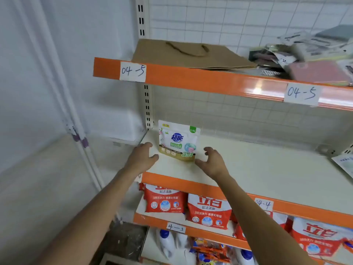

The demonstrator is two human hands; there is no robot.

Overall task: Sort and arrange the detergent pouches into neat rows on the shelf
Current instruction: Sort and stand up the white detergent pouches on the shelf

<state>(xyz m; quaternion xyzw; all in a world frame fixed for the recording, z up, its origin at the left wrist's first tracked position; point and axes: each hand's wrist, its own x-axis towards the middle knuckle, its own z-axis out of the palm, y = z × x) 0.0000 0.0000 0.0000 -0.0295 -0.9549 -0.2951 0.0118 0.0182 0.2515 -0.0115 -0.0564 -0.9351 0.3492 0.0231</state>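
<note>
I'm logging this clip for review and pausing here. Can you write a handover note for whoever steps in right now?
Left hand: open, just left of the pouch, holding nothing.
Right hand: open, just right of it, holding nothing.
Detergent pouch: upright near the back-left corner of the shelf.
Done: one pouch stands in place.
Left: the rest of the row. A flat packet lies at the shelf's right end, partly out of view.

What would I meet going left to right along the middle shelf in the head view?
left hand → detergent pouch, standing upright → right hand → flat white packet at the frame's right edge.
</note>
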